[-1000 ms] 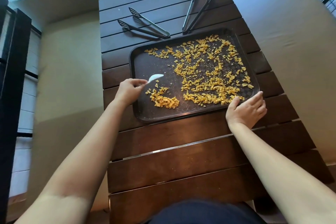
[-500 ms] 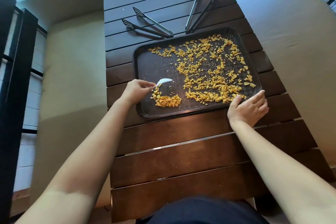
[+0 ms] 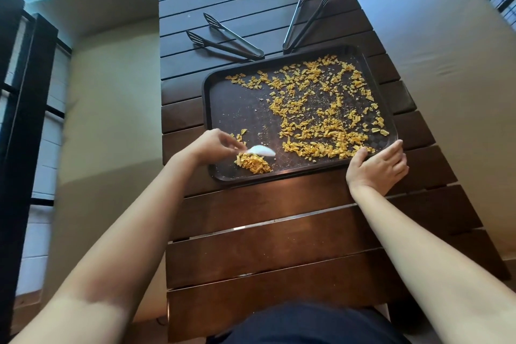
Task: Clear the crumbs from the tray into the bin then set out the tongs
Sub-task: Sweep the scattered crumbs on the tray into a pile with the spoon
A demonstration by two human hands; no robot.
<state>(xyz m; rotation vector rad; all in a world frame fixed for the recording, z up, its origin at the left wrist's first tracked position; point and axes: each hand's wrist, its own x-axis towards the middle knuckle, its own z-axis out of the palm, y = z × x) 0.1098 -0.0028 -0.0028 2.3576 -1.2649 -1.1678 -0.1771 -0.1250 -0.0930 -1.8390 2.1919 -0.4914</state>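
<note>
Crumb-gathering step in hand. Left hand (image 3: 208,145) grips white scraper (image 3: 261,150) over small pile (image 3: 253,163), lower-left tray (image 3: 223,98). Right hand (image 3: 377,166) holds tray's near rim, fingers relaxed. Bulk crumbs (image 3: 321,109) centre-right; next sweep must reach them. Tongs (image 3: 226,40) untouched, upper centre worktop (image 3: 265,220). Bin unseen.

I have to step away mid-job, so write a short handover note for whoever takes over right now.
Left hand holds a white scraper over a small heap of crumbs at the tray's near left corner. Right hand steadies the near right rim. Most scattered crumbs lie unswept. Two tongs lie on the table beyond the tray. No bin in view. Left: gather, dump, set out tongs.
</note>
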